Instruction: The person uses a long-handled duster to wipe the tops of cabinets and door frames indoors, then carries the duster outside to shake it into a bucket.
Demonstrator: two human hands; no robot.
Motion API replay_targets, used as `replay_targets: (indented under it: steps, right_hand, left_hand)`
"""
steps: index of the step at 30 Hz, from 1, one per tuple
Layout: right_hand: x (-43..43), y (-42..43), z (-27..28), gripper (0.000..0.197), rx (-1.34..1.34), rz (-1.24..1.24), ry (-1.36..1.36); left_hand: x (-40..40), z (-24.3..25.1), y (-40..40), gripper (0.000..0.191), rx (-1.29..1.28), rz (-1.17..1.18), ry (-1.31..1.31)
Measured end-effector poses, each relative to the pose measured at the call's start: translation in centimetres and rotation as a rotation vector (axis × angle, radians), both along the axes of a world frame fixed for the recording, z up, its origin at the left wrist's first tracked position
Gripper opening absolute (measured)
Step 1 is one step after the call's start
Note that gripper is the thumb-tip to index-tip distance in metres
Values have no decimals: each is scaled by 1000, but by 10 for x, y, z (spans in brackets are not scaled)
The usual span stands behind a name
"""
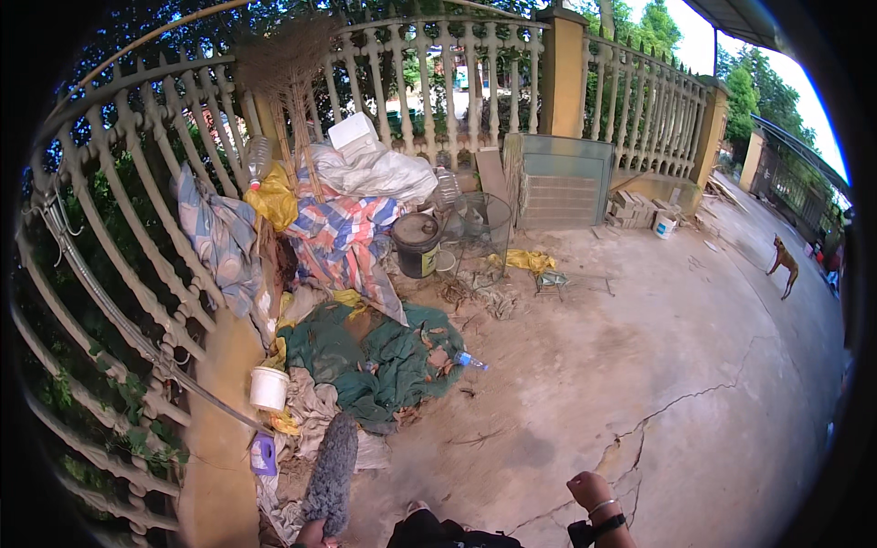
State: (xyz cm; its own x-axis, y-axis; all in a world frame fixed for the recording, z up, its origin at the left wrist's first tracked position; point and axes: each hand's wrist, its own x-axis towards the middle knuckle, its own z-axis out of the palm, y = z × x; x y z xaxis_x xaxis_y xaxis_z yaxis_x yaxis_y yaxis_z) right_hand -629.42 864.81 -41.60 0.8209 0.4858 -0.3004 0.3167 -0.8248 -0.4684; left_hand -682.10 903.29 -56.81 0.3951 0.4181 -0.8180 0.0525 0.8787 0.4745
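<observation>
At the bottom, my left hand (316,533) is closed around the lower end of a fluffy grey duster (332,472), whose head points up over the ground. My right hand (590,490), with a bracelet and a dark wristband, is curled above the cracked concrete; no object shows in it. Left of the duster a purple plastic jug (263,455) stands by the low wall, with a white bucket (269,388) above it. Beyond the duster lies a heap of dark green netting (384,356) with dry leaves, and a plastic bottle (471,360) at its right edge.
A concrete baluster fence (431,89) runs along the left and back. Against it are twig brooms (294,61), striped woven sheeting (342,233), a black lidded bucket (416,246), a wire basket (479,233) and a framed panel (565,181). A brown dog (783,264) stands far right.
</observation>
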Motion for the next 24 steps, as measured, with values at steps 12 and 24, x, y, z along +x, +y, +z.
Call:
replay_targets:
  steps: [12,24]
  right_hand:
    - [110,-16,-7,24,-56,-259,-32]
    - [254,21,-2,22,20,-413,-18]
  left_hand:
    - [268,122,39,16,-129,-140,140]
    - [464,149,112,15,-40,-219,154]
